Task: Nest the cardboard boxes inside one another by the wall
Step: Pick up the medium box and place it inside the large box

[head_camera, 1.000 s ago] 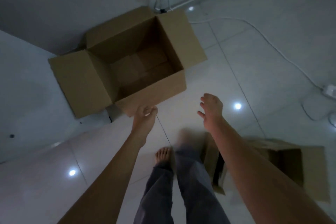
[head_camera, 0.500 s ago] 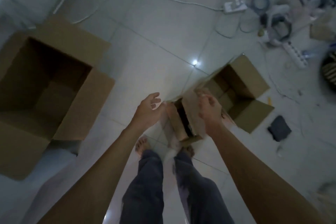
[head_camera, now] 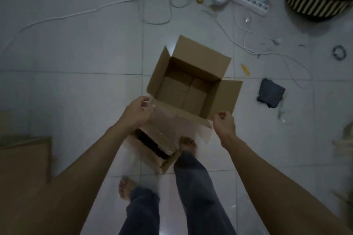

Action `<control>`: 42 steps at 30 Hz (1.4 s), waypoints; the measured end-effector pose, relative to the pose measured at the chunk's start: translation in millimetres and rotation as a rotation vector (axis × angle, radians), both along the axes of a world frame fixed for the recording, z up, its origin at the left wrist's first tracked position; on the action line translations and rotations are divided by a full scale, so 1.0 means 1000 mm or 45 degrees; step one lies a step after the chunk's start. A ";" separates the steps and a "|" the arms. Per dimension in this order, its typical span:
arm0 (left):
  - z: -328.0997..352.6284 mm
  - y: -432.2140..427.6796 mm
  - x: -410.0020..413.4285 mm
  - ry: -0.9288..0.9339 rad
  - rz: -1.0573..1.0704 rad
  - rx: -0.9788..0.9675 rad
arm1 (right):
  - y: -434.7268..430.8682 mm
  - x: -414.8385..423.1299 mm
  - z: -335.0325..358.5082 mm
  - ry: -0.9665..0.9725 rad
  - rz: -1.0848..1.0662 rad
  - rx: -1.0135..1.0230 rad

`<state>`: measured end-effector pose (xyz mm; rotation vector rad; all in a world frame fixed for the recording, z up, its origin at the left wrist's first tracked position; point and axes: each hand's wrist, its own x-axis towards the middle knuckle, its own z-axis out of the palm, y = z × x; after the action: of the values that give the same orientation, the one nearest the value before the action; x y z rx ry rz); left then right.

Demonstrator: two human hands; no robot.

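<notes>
Open cardboard box (head_camera: 191,89) stands on the tiled floor (head_camera: 76,53) just ahead of the person's feet, all four flaps out, inside empty. Near flap (head_camera: 172,118) hangs toward the person and is blurred. Left hand (head_camera: 138,113) is at the box's near-left corner, fingers curled and part open beside the flap; whether they pinch it, cannot tell. Right hand (head_camera: 224,123) is at the near-right corner, fingers curled nearly closed, touching or just beside the flap edge; no firm hold visible. Edge of a larger brown box (head_camera: 24,158) shows at far left, well apart. Risks, as judged: lifting by flaps alone could bend or tear them and tip the box; loose flaps could catch on the bigger box's rim when lowered in. Right foot (head_camera: 188,144) is just beside the box's near side. Around: white cable (head_camera: 80,12), power strip (head_camera: 250,3), dark cloth (head_camera: 271,95), striped basket (head_camera: 317,0); the cables lie beyond the box, a trip hazard if stepping that way.
</notes>
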<state>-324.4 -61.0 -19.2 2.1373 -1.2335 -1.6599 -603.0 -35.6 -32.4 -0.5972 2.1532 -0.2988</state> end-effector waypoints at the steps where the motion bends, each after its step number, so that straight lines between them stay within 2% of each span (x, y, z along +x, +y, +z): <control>1: -0.015 -0.011 -0.010 -0.035 -0.025 0.007 | -0.006 -0.015 -0.012 0.045 0.020 0.042; 5: -0.069 -0.051 -0.044 -0.203 0.048 -0.028 | -0.031 -0.066 -0.058 0.169 0.094 0.216; 10: -0.122 -0.080 -0.058 -0.441 0.064 -0.034 | -0.055 -0.109 -0.108 -0.014 0.113 0.290; 14: -0.146 -0.091 -0.064 -0.952 0.102 0.051 | -0.064 -0.124 -0.136 -0.022 0.173 0.368; 15: -0.151 -0.093 -0.062 -1.014 0.142 0.092 | -0.064 -0.125 -0.142 0.005 0.214 0.371; 16: -0.156 -0.095 -0.058 -1.007 0.184 0.153 | -0.064 -0.125 -0.147 0.017 0.246 0.362; 18: -0.168 -0.099 -0.048 -0.839 0.251 0.229 | -0.063 -0.125 -0.155 0.013 0.284 0.319; 21: -0.176 -0.098 -0.046 -0.600 0.269 0.181 | -0.064 -0.123 -0.163 0.046 0.264 0.268; 23: -0.175 -0.095 -0.054 -0.606 0.190 0.097 | -0.066 -0.119 -0.165 0.079 0.296 0.241; 27: -0.160 -0.083 -0.061 -0.567 0.115 -0.074 | -0.072 -0.106 -0.150 0.216 0.614 0.043; 29: -0.149 -0.074 -0.061 -0.558 0.098 -0.156 | -0.076 -0.099 -0.137 0.328 0.686 -0.047; 35: -0.097 -0.040 -0.044 -0.513 0.244 -0.294 | -0.090 -0.074 -0.081 0.591 0.783 -0.281; 42: -0.022 -0.008 0.012 -0.656 0.489 -0.379 | -0.120 -0.002 -0.004 0.484 1.013 -0.513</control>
<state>-312.4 -69.0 -41.2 2.4755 -1.0017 -0.7475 -604.6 -155.7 -36.2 -1.7867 2.0092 -0.1803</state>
